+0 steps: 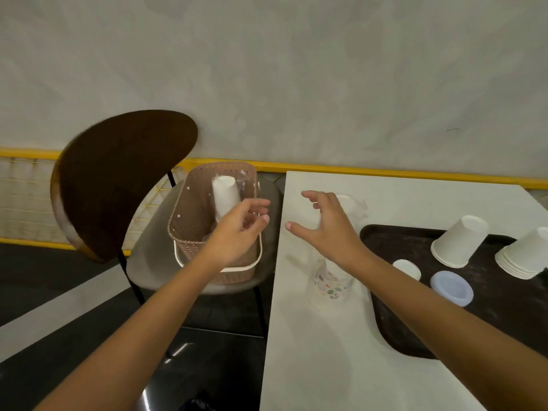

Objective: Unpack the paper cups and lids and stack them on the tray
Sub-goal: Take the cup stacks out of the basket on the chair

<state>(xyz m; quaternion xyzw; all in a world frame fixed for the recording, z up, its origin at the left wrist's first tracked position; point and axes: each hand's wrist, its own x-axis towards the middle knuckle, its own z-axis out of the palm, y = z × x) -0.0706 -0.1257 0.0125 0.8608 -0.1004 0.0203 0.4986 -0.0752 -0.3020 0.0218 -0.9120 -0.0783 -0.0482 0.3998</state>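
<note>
A brown woven basket (189,221) sits on a chair seat and holds a white cup stack (225,194) in clear wrap. My left hand (237,229) hovers over the basket with fingers loosely curled and nothing visible in them. My right hand (326,223) is spread open above the table, partly hiding a wrapped cup pack (354,206) behind it. A clear printed plastic pack (332,283) lies under my right wrist. On the dark tray (415,241) stand two upside-down cup stacks (459,241) (527,256), a bluish lid (452,287) and a small white lid (407,268).
The white table (326,351) runs along the right, its left edge next to the chair (118,179) with a dark curved backrest. A grey wall with a yellow rail (355,169) stands behind. Dark floor lies below on the left.
</note>
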